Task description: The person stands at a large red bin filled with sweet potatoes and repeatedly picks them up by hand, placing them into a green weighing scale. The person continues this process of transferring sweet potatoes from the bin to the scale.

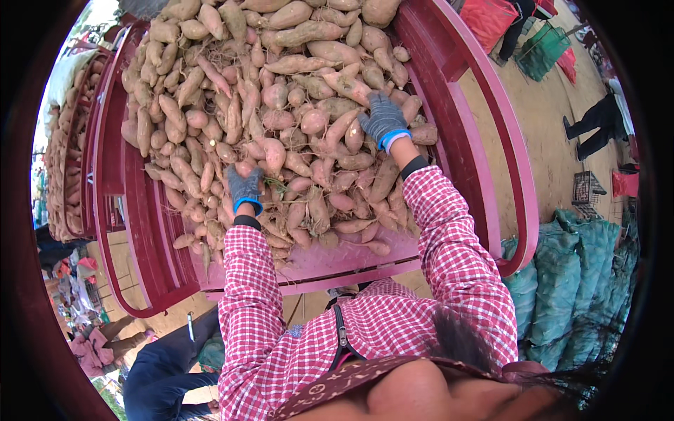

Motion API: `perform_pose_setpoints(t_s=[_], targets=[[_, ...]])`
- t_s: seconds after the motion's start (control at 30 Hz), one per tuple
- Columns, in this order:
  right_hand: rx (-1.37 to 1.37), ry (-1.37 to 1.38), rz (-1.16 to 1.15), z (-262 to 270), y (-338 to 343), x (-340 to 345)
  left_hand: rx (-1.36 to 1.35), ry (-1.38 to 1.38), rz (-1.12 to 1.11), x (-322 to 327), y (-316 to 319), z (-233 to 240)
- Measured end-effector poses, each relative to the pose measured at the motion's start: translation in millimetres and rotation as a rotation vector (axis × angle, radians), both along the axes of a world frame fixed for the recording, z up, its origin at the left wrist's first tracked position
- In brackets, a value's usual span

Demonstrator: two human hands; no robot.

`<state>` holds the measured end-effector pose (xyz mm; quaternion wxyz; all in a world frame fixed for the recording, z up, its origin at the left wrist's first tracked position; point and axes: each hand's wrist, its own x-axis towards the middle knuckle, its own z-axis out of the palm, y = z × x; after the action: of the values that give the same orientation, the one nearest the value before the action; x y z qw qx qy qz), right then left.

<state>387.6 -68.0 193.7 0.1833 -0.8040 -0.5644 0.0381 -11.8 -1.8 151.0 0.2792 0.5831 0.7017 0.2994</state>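
A large heap of sweet potatoes [295,94], soil-dusted and trailing thin roots, lies on the pink metal bed of a cart [347,258]. My left hand [245,185], in a grey knit glove with a blue cuff, is low on the heap beside a pinkish sweet potato [244,168]. Farther up on the right, my right hand [385,117] wears a matching glove. Its fingertips meet the lower end of a long sweet potato [345,87], and its thumb stands apart from the fingers. Whether either hand grips anything is hidden by the gloves and the heap.
Red metal side rails [505,131] flank the bed. Filled green mesh sacks [558,284] stand at the right, near a dark crate [587,188]. Another loaded cart [73,147] is at the left. A person in dark blue clothing [163,368] bends at lower left; other people are around.
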Motion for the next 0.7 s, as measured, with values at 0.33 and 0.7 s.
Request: perform_pose_setpoints(t_s=[0.33,0.7], targets=[[-0.041,0.137,0.189,13,-19,-32,0.137,0.046,-0.124,2,5,-10],[0.196,0.169,-0.428,-26,-54,15,-0.02,-0.064,-0.148,-24,1,-22]])
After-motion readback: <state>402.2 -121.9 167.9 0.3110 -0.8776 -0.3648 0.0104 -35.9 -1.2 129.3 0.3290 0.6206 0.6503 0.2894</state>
